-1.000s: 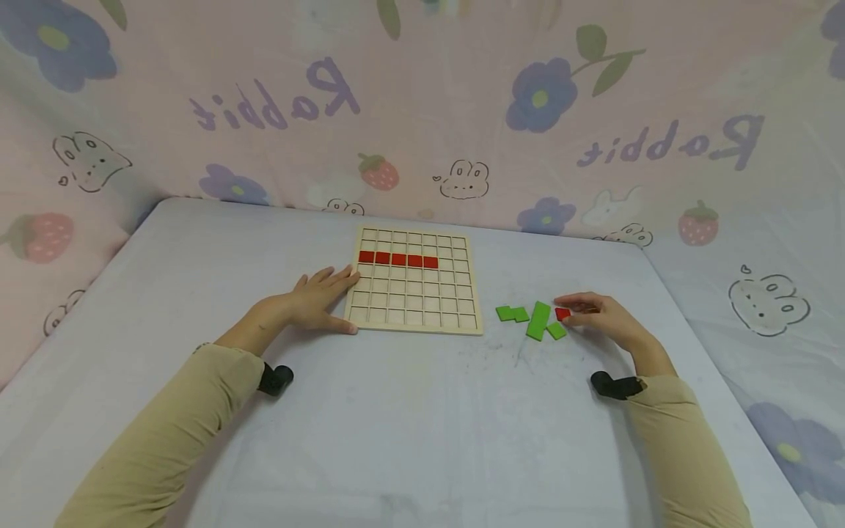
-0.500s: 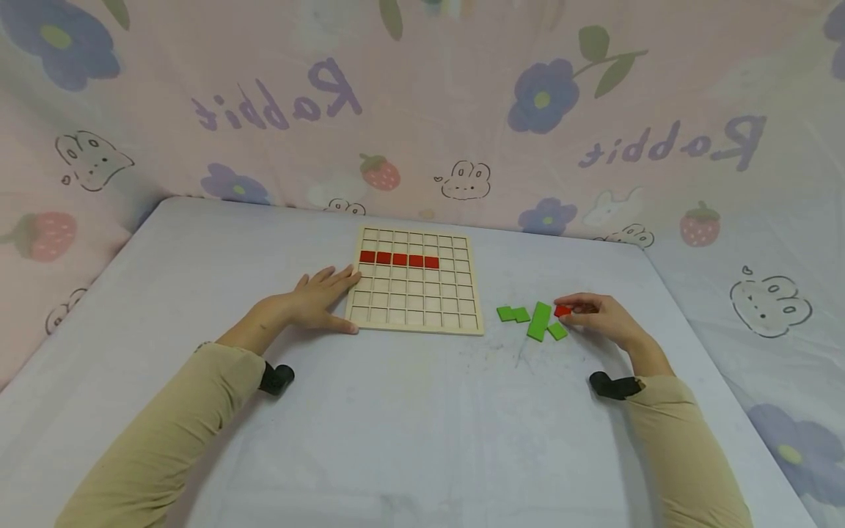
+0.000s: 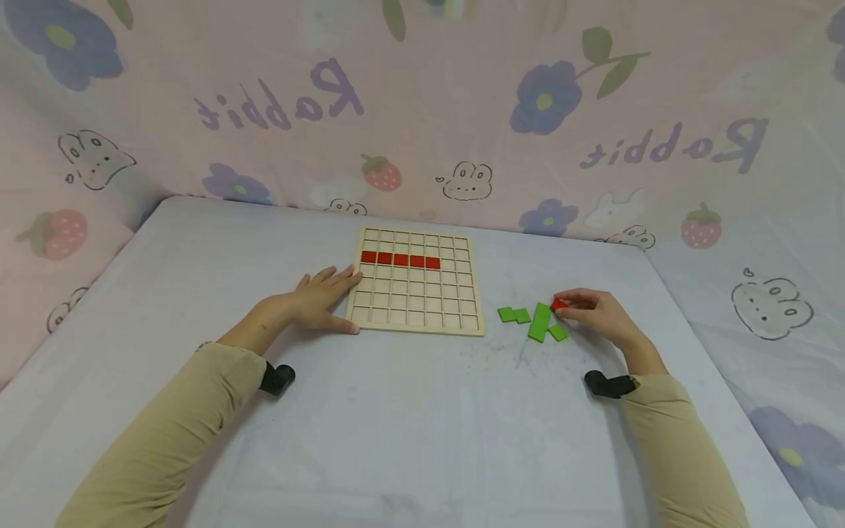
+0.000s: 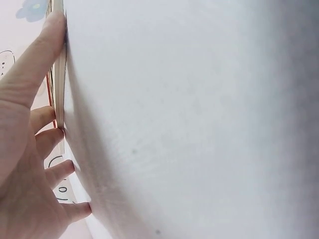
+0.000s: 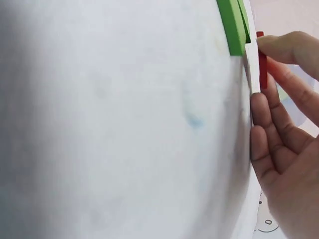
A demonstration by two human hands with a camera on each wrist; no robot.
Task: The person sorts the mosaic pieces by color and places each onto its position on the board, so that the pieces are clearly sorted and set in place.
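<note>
A light wooden grid board lies on the table with a row of several red squares near its top. My left hand rests spread at the board's left edge, thumb and fingertips touching it; the left wrist view shows the hand against the board's side. To the right, my right hand pinches a red square piece between thumb and finger. In the right wrist view the hand holds the red piece on edge, above the table surface.
Beside the right hand lie green pieces: a long one, a small square at its right, and two small ones at its left. A patterned cloth hangs behind the white table.
The right hand has shifted slightly left and away from the body with the red piece, which now sits close to the long green piece's far end. The left hand stays on the board.
</note>
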